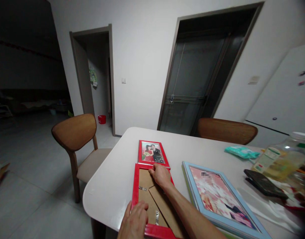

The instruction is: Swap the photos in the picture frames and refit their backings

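Observation:
A red picture frame (pixel 136 186) lies face down on the table, its brown backing board (pixel 146 177) and small metal clips facing up. A diagonal stand flap shows on the board. My left hand (pixel 135 219) grips the frame's near left side, fingers bent over onto the board. At the far end, my right hand (pixel 161 176) is closed with curled fingers at the top edge of the board; its fingertips are partly hidden. Just beyond lies a smaller-looking red-framed photo (pixel 152 153) of a couple, face up. A light blue framed picture (pixel 217 196) lies to the right.
The white table (pixel 105 186) has a rounded left corner. On its right are a green packet (pixel 242 152), a large clear jar (pixel 281 159), a dark wallet-like item (pixel 264 184) and crumpled white plastic. Wooden chairs stand left (pixel 76 132) and behind (pixel 227 131).

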`<state>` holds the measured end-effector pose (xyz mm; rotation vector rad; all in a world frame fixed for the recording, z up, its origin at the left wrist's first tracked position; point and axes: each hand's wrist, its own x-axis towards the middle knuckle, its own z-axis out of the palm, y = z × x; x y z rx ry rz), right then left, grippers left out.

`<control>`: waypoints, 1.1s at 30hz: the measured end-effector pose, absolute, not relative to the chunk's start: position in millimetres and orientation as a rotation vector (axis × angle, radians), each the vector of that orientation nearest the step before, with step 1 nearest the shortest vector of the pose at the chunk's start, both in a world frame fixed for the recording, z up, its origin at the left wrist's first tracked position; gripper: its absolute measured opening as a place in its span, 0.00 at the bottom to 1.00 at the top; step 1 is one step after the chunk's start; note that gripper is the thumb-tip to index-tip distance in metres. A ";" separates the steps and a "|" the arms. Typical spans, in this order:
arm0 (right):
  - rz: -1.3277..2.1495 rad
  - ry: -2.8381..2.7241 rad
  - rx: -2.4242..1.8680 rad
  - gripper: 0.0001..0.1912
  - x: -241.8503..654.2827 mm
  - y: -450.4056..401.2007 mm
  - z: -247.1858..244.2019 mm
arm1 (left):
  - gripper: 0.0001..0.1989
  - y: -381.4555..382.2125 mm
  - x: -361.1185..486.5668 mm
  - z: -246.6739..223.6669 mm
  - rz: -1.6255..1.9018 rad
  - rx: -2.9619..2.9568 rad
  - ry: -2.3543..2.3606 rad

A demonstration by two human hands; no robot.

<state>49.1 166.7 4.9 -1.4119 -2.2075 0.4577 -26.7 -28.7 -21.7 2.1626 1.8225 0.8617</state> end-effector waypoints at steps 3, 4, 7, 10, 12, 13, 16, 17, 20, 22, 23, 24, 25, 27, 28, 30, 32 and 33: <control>0.553 -2.151 -1.298 0.16 63.9 164.3 18.9 | 0.12 -28.8 -31.5 -25.2 0.892 2.229 1.808; 0.580 -2.126 -1.258 0.17 73.1 162.7 23.7 | 0.10 -30.1 -33.2 -23.9 0.921 2.223 1.805; 0.669 -1.997 -1.186 0.18 107.7 151.7 32.1 | 0.10 -36.2 -36.5 -12.7 1.077 2.129 1.766; 1.093 -1.631 -1.137 0.20 131.2 123.5 27.3 | 0.13 -37.4 -29.4 1.2 1.325 1.870 1.709; 1.462 -1.422 -1.006 0.21 130.5 97.5 20.8 | 0.16 -31.7 -15.6 7.8 1.480 1.659 1.561; 1.604 -1.376 -0.938 0.21 126.0 85.1 18.5 | 0.18 -27.3 -6.4 10.5 1.538 1.565 1.448; 1.753 -1.165 -0.863 0.21 112.8 63.9 20.6 | 0.22 -12.6 23.0 24.1 1.622 1.354 1.164; 1.734 -1.094 -0.846 0.21 113.6 64.0 24.2 | 0.23 -8.2 30.8 32.0 1.643 1.306 1.133; 1.641 -1.011 -0.803 0.20 142.4 82.1 38.4 | 0.34 2.6 44.6 63.6 1.710 1.164 1.095; 1.632 -1.081 -0.834 0.24 178.0 103.0 47.2 | 0.40 9.9 48.9 80.8 1.692 1.076 1.014; 1.619 -1.103 -0.891 0.26 197.5 114.1 50.9 | 0.40 14.4 51.5 85.0 1.655 1.047 0.966; 1.568 -1.110 -0.964 0.27 216.7 125.0 54.0 | 0.39 19.7 55.1 85.4 1.610 1.025 0.923; 1.495 -1.118 -1.047 0.28 234.9 135.1 56.4 | 0.37 25.7 59.9 82.3 1.568 1.009 0.889; 1.298 -1.155 -1.216 0.28 265.9 152.5 58.6 | 0.33 38.9 72.8 68.4 1.503 0.992 0.851; 1.222 -1.190 -1.289 0.27 278.3 159.6 58.1 | 0.31 45.4 80.3 59.8 1.477 0.996 0.856; 1.102 -1.285 -1.420 0.24 297.4 170.5 53.0 | 0.27 56.5 94.8 44.1 1.421 1.040 0.927; 1.001 -1.393 -1.517 0.21 310.3 178.3 42.6 | 0.23 63.4 105.6 33.3 1.350 1.146 1.084; 0.937 -1.447 -1.553 0.20 315.0 181.6 36.0 | 0.22 65.3 109.0 29.7 1.310 1.217 1.185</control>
